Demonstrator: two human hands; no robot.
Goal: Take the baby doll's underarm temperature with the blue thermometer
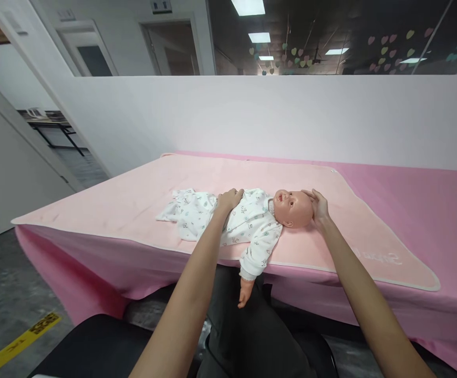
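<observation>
A baby doll (pixel 293 208) in a white printed outfit (pixel 252 220) lies on its back on a light pink blanket (pixel 126 194), head to the right. One of its arms hangs over the table's front edge, with the doll's hand (pixel 246 292) in front of my legs. My left hand (pixel 230 200) lies flat across the doll's belly, fingers stretched out. At the crown of the head rests my right hand (pixel 318 205), its fingers extended along the top and far side. Part of those fingertips is hidden behind the head.
The table carries a darker pink cloth (pixel 433 210) under the blanket. A white wall (pixel 291 115) with a window above stands behind. Black chair seats (pixel 98 349) are below the front edge. Yellow tape (pixel 19 344) marks the floor at left.
</observation>
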